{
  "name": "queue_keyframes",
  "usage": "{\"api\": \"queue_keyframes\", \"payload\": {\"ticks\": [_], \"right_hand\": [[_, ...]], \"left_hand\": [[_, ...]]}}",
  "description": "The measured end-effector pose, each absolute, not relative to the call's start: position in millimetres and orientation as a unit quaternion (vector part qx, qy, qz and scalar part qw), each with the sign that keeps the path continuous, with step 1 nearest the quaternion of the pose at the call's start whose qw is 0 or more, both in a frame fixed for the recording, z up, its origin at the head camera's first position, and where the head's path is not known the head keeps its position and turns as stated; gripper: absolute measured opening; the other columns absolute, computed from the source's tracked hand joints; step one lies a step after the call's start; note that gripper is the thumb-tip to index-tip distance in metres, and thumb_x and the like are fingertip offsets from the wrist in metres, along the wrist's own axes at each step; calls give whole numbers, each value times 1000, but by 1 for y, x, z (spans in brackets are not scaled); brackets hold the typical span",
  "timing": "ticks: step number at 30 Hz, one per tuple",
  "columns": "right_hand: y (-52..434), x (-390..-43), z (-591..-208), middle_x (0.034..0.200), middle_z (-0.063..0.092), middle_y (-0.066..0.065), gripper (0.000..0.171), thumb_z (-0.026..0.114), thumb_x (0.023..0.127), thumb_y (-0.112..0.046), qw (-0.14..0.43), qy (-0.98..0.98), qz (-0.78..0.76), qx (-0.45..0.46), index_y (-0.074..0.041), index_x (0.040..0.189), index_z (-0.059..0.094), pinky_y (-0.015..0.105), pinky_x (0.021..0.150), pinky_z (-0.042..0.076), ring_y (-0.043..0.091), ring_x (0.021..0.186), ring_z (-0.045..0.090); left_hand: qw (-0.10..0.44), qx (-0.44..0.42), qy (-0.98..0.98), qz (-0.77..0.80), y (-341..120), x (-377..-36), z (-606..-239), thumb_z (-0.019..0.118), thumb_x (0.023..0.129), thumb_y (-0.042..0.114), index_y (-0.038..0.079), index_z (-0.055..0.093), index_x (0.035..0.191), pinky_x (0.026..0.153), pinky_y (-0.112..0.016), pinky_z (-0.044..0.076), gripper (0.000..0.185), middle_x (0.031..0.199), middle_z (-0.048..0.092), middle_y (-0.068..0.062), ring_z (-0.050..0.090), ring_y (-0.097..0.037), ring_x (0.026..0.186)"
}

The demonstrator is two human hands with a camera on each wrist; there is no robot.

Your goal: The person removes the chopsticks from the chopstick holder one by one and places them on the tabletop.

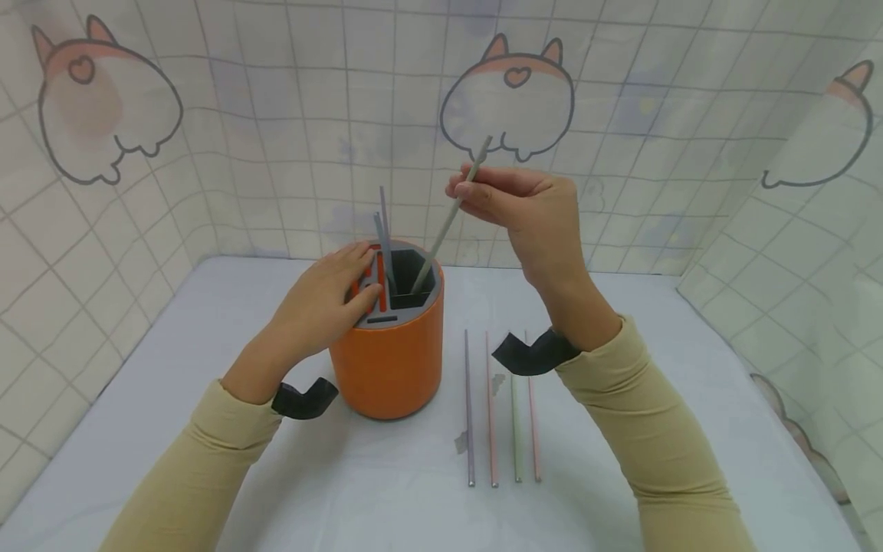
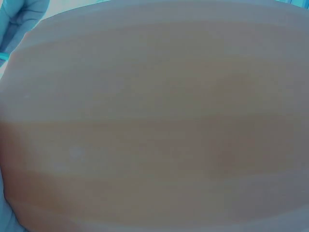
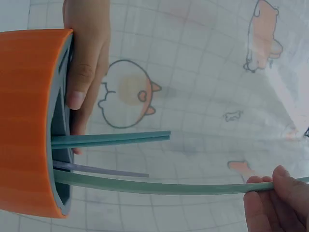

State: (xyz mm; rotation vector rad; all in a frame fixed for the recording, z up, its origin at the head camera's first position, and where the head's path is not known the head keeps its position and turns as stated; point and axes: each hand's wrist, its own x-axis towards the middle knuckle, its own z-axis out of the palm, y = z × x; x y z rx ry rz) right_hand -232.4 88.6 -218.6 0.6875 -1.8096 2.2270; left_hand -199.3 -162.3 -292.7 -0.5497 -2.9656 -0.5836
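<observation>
An orange round holder (image 1: pixel 389 360) with a grey slotted insert stands in the middle of the table. My left hand (image 1: pixel 345 287) rests flat on its top left rim, thumb on the insert. Up and to the right, my right hand (image 1: pixel 476 192) pinches a grey stick (image 1: pixel 441 238) that slants down into a back slot. Grey and red sticks (image 1: pixel 382 253) stand in other slots. In the right wrist view the held stick (image 3: pixel 159 186) runs from the holder (image 3: pixel 24 121) to my fingertips (image 3: pixel 270 195). The left wrist view shows only the blurred orange holder wall (image 2: pixel 154 125).
Several thin sticks lie side by side on the table right of the holder: a grey one (image 1: pixel 469 406), a pink one (image 1: pixel 491 414), a green one (image 1: pixel 515 433) and another pink one (image 1: pixel 534 437). Cartoon-printed checked cloth walls (image 1: pixel 276 115) enclose the white table (image 1: pixel 655 322).
</observation>
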Motion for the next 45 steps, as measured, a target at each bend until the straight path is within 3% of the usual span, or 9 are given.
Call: {"api": "queue_keyframes", "payload": {"ticks": [17, 24, 34, 45], "right_hand": [[133, -217, -176, 89, 72, 17, 27, 84, 74, 1, 185, -473, 843, 175, 11, 97, 74, 33, 81, 60, 26, 81, 76], [165, -215, -177, 87, 73, 18, 27, 82, 74, 7, 183, -486, 841, 155, 13, 98, 74, 35, 78, 60, 28, 75, 75], [204, -237, -223, 82, 77, 11, 15, 80, 78, 3, 74, -573, 810, 106, 5, 92, 78, 27, 71, 62, 21, 75, 77], [233, -259, -292, 89, 79, -1, 8, 73, 89, -7, -70, -678, 730, 52, -11, 90, 79, 20, 79, 60, 10, 85, 76]], "left_hand": [[30, -181, -965, -188, -162, -200, -291, 41, 106, 33, 3, 26, 157, 127, -52, 14, 61, 166, 21, -14, 15, -33, 155], [27, -183, -965, -188, -160, -201, -289, 41, 106, 34, 4, 25, 157, 127, -52, 14, 61, 166, 20, -13, 15, -33, 155], [28, -183, -964, -192, -159, -200, -287, 40, 106, 34, 4, 27, 157, 127, -53, 15, 61, 166, 21, -14, 16, -34, 155], [34, -178, -964, -194, -167, -202, -292, 40, 106, 35, 4, 27, 157, 126, -55, 16, 61, 166, 22, -13, 16, -35, 155]]}}
